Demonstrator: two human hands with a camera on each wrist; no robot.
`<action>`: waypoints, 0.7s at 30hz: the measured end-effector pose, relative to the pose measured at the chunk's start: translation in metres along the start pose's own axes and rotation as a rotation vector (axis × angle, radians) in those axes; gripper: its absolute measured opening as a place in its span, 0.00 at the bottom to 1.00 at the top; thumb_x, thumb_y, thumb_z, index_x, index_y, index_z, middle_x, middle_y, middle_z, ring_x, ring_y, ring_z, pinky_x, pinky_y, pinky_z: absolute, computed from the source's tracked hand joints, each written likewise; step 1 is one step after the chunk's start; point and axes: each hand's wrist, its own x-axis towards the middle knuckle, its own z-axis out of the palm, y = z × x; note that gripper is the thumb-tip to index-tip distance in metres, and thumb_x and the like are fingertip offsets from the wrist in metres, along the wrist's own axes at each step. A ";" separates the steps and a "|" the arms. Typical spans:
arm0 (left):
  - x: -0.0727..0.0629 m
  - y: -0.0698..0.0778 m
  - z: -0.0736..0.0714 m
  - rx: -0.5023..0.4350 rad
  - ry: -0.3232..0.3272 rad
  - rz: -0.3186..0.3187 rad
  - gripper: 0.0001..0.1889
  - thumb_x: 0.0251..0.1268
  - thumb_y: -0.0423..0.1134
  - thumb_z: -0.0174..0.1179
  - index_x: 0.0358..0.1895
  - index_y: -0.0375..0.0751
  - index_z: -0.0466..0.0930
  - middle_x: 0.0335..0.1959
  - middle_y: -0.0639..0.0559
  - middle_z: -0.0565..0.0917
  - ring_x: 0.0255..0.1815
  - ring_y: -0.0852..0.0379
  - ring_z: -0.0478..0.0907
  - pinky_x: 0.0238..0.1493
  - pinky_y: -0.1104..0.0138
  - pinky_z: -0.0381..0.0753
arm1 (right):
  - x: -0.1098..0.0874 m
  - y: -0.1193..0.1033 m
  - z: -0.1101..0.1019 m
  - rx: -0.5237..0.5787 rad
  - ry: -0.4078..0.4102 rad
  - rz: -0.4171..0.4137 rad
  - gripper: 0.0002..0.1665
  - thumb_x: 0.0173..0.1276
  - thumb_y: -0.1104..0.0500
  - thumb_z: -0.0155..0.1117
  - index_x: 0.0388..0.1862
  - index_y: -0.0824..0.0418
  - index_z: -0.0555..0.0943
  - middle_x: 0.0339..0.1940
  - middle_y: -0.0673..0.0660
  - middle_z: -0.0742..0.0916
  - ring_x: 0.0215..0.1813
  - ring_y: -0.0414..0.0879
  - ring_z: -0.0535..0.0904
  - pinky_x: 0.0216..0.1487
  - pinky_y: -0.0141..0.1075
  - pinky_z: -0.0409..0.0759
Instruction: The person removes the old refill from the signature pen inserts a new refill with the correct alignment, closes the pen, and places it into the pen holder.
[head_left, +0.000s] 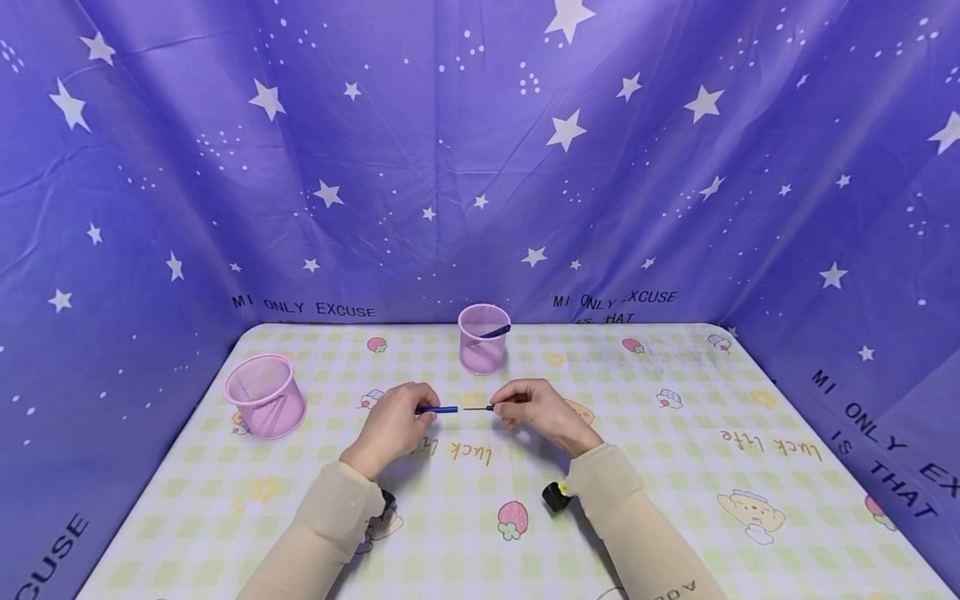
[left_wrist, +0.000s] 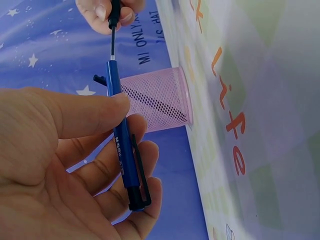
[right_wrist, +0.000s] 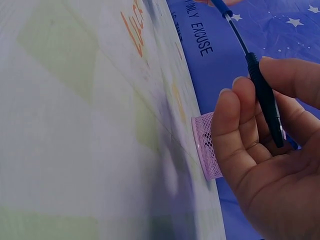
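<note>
The left hand (head_left: 393, 423) pinches a blue pen tube (left_wrist: 114, 79) between its thumb and bent fingers. The right hand (head_left: 542, 414) pinches the black pen grip (right_wrist: 262, 89) the same way. A thin ink stick (left_wrist: 113, 44) pokes out of the black grip, and its pale end is right by the tube's open mouth. I cannot tell if it goes inside. The left thumb and fingers hide some of the tube. Behind the hands stands a pink mesh cup (head_left: 480, 357) with a dark pen (head_left: 497, 332) leaning in it. Another pink cup (head_left: 283, 417) stands off to the left. Both cups are on a checked tablecloth (head_left: 645, 542), and a purple curtain (head_left: 420, 125) with white stars hangs behind. Both arms reach forward in pale sleeves (head_left: 339, 504). The hands are above the table and turn in to face each other, and the pen parts lie almost flat, in one line.
</note>
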 end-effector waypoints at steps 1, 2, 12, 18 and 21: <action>0.000 0.000 0.000 0.000 0.000 0.003 0.08 0.55 0.29 0.66 0.30 0.47 0.81 0.30 0.57 0.81 0.33 0.59 0.75 0.42 0.61 0.76 | 0.000 -0.001 0.001 -0.001 0.000 -0.001 0.13 0.63 0.64 0.65 0.44 0.71 0.81 0.34 0.66 0.83 0.31 0.48 0.79 0.38 0.44 0.82; 0.000 0.000 0.000 -0.001 0.000 0.005 0.08 0.54 0.28 0.66 0.30 0.47 0.81 0.30 0.57 0.81 0.33 0.59 0.75 0.42 0.61 0.76 | 0.000 -0.001 0.001 -0.001 0.000 -0.002 0.12 0.63 0.64 0.66 0.43 0.71 0.81 0.34 0.65 0.83 0.31 0.48 0.79 0.38 0.43 0.82; 0.001 -0.002 0.001 -0.008 -0.006 -0.006 0.07 0.55 0.29 0.66 0.31 0.47 0.81 0.30 0.58 0.81 0.32 0.59 0.75 0.42 0.60 0.75 | -0.002 -0.002 -0.002 -0.018 0.001 0.004 0.11 0.64 0.66 0.63 0.44 0.71 0.81 0.38 0.75 0.81 0.33 0.55 0.80 0.40 0.51 0.80; 0.001 -0.002 0.001 -0.009 -0.007 -0.011 0.07 0.55 0.29 0.66 0.31 0.47 0.81 0.30 0.58 0.81 0.33 0.59 0.75 0.42 0.60 0.75 | -0.001 -0.002 -0.001 -0.029 0.005 -0.009 0.13 0.64 0.65 0.64 0.45 0.72 0.81 0.36 0.71 0.83 0.31 0.51 0.80 0.39 0.48 0.81; 0.001 -0.001 0.001 -0.009 -0.008 -0.004 0.08 0.55 0.29 0.66 0.31 0.47 0.81 0.30 0.57 0.82 0.33 0.59 0.76 0.43 0.60 0.76 | -0.001 -0.003 0.001 -0.045 0.003 -0.015 0.12 0.63 0.64 0.64 0.44 0.70 0.82 0.35 0.68 0.83 0.31 0.48 0.79 0.39 0.46 0.82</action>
